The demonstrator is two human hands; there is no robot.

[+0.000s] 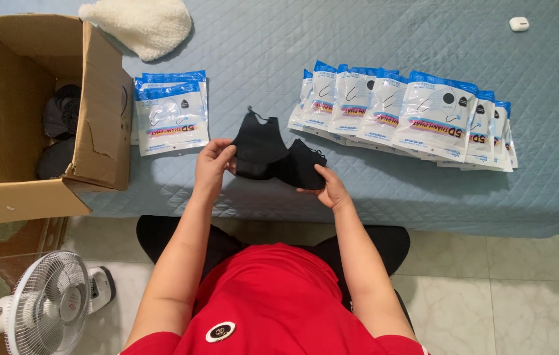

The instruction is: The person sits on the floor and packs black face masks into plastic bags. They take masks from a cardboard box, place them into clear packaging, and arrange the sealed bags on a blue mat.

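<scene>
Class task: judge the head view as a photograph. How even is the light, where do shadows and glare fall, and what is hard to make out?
Head view: soft, even light; faint shadow under the packet row; mild sheen on its plastic; black masks between left hand and right hand lose detail; the box interior is dark.

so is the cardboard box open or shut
Open: the box has its flaps spread, and dark masks show inside it.

Home room: quilted bed [424, 184], tiled floor [523, 289], table fan [46, 306].
</scene>
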